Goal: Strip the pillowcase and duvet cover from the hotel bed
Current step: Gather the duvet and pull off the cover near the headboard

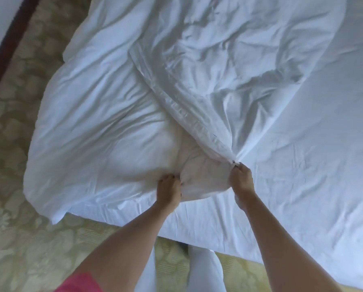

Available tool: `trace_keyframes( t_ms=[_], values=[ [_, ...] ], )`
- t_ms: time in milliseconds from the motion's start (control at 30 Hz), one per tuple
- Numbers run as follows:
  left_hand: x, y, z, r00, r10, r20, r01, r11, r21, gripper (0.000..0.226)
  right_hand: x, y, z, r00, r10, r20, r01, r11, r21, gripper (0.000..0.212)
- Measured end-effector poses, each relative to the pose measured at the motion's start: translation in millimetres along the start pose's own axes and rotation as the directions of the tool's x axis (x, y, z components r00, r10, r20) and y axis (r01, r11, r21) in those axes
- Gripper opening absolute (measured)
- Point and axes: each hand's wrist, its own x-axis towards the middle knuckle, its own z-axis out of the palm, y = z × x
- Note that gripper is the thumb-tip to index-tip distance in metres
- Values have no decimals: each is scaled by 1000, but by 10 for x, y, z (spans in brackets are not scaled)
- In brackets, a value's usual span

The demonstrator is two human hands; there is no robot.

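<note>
A white duvet cover [96, 114] lies rumpled over the left half of the bed, one corner hanging over the near edge. Its hemmed opening edge [176, 106] runs diagonally from the middle of the bed down to my right hand. Inside the opening a cream duvet corner [199, 169] shows. My left hand [169, 191] pinches the fabric at the left side of that exposed corner. My right hand [240, 179] is closed on the gathered hem of the cover, pulled taut. No pillowcase is in view.
The white bed sheet [302, 165] covers the right half of the mattress, whose near edge [208, 237] runs across in front of my legs. Patterned green carpet [18, 186] lies to the left and below. A dark wooden strip [5, 49] crosses the top left.
</note>
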Motion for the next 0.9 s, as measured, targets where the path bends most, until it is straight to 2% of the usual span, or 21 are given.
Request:
trace_keyframes(
  t_ms=[67,167,233,300,367,467,567,633,700,833,900],
  values=[
    [-136,91,-173,996,-53,-72,37,977,-211,26,-186,-189,-194,999,49,17,-52,959,280,24],
    [-461,169,-501,993,-117,-25,86,840,-536,34,-495,-476,-470,985,174,15,-162,881,444,32],
    [-698,217,-656,994,-111,3,91,796,-599,33,-701,-596,-649,974,223,37,-209,824,527,27],
    [-887,291,-853,995,-100,-24,74,853,-516,28,-912,-657,-827,974,222,31,-198,786,586,28],
    [-1035,406,-1113,993,-85,-81,46,914,-402,25,-1116,-679,-1006,983,184,23,-157,757,634,41],
    [-1276,509,-1456,989,-67,-132,24,952,-304,25,-1483,-765,-1241,995,82,58,-100,728,678,58],
    [-1633,472,-1576,980,-57,-189,16,978,-209,35,-1873,-742,-1335,996,-16,88,-50,716,696,52],
    [-1922,373,-1531,979,-30,-200,-5,985,-172,40,-2148,-583,-1310,996,-27,89,-43,715,698,50],
    [-2217,213,-1400,984,-13,-175,-10,991,-131,42,-2406,-280,-1214,996,-9,87,-54,723,689,45],
    [-2730,-49,-972,992,-22,-123,14,997,-70,42,-2877,395,-1057,979,194,64,-185,717,672,35],
    [-2831,-97,-853,997,-31,-75,24,995,-100,41,-3027,524,-1037,972,231,50,-203,705,680,29]
  ],
)
